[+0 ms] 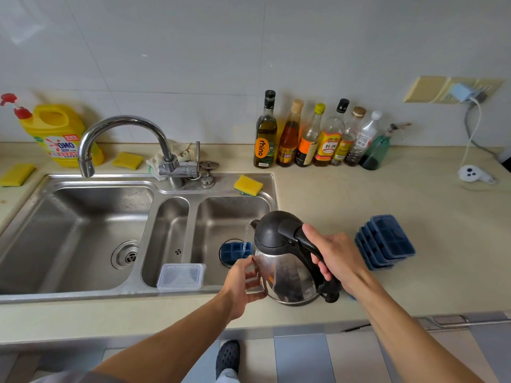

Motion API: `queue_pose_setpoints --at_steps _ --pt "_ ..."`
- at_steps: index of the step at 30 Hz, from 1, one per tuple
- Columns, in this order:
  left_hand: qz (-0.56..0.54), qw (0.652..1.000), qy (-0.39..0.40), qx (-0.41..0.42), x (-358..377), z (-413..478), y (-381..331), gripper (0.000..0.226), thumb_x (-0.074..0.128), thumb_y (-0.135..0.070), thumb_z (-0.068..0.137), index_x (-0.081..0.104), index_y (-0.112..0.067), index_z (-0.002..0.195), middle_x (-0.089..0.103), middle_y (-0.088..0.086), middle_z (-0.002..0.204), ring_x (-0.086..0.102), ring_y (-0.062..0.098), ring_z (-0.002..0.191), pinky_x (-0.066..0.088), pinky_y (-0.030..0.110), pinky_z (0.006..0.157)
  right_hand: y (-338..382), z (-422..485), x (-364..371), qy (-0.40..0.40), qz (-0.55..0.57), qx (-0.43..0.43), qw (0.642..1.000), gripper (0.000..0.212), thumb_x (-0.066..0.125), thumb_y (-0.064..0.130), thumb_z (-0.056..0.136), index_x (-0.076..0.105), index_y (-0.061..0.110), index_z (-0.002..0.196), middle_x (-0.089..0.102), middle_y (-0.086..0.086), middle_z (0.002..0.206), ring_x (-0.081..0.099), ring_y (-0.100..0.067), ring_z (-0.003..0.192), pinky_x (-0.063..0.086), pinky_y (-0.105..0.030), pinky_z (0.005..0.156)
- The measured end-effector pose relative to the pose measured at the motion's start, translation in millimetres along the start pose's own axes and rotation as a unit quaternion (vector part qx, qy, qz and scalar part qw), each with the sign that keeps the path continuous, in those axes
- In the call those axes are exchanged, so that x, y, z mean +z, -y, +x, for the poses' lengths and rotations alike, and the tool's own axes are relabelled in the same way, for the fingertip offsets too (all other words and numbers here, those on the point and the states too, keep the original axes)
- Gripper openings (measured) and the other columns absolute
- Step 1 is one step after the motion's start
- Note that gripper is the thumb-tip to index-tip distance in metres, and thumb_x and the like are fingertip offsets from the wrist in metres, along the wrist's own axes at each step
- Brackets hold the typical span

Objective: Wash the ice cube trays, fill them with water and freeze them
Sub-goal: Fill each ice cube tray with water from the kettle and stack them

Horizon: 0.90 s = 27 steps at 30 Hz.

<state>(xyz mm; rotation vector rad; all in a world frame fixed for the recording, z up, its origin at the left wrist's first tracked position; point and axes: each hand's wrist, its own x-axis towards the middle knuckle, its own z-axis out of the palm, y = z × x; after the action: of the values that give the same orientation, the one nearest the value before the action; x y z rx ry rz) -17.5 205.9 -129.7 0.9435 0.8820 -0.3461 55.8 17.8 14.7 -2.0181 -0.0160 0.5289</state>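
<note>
Fingers of my right hand point(334, 252) wrap black handle of steel kettle point(284, 275), tipping it; left hand point(240, 286) flat on its belly steadies pour. Mid-frame, blue ice cube tray point(231, 252) sits in right sink basin point(229, 214) so spills drain; stacked blue trays point(387, 241) wait at right.

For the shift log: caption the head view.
Kettle in right hand pours into blue ice cube tray in sink; left hand touches the kettle.

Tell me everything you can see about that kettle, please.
The kettle has a shiny steel body with a black lid, spout and handle. It is tilted toward the sink, pouring a thin stream of water into a blue ice tray. The right hand grips its handle; the left hand's fingers rest against its steel side.
</note>
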Motion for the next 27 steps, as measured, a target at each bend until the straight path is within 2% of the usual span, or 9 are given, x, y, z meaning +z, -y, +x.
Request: queue_pose_setpoints --at_steps 14,16,22,27 --pt "-0.001 1.000 0.001 0.002 2 6 -9 0.039 0.049 -0.043 0.102 0.069 -0.011 0.112 0.079 0.007 0.090 0.070 0.033 0.103 0.058 0.042 0.074 2 9 -2 -0.009 -0.003 0.009 1.000 0.067 0.058 0.071 0.087 0.063 0.013 0.053 0.056 -0.005 0.047 0.049 -0.019 0.040 0.043 -0.025 0.042" --pt "-0.003 1.000 0.000 0.001 2 8 -11 0.038 0.049 -0.043 0.103 0.069 -0.012 0.114 0.079 0.008 0.092 0.070 0.032 0.102 0.059 0.041 0.072 3 12 -1 -0.010 -0.004 0.012 1.000 0.067 0.058 0.071 0.087 0.063 0.014 0.052 0.056 -0.005 0.047 0.049 -0.018 0.040 0.044 -0.025 0.042" --pt "-0.002 1.000 -0.002 -0.002 1 14 -15 0.039 0.049 -0.043 0.103 0.068 -0.012 0.117 0.076 0.014 0.105 0.070 0.034 0.105 0.060 0.046 0.081 5 18 1 -0.013 -0.004 0.018 1.000 0.068 0.057 0.072 0.087 0.063 0.015 0.051 0.056 -0.006 0.047 0.049 -0.018 0.039 0.044 -0.025 0.042" --pt "-0.004 1.000 -0.008 -0.003 0 15 -17 0.039 0.048 -0.043 0.104 0.068 -0.011 0.117 0.076 0.014 0.107 0.069 0.033 0.105 0.058 0.043 0.076 6 22 4 -0.011 -0.004 0.018 1.000 0.066 0.058 0.068 0.089 0.062 0.015 0.050 0.056 -0.004 0.047 0.048 -0.018 0.038 0.043 -0.026 0.042"
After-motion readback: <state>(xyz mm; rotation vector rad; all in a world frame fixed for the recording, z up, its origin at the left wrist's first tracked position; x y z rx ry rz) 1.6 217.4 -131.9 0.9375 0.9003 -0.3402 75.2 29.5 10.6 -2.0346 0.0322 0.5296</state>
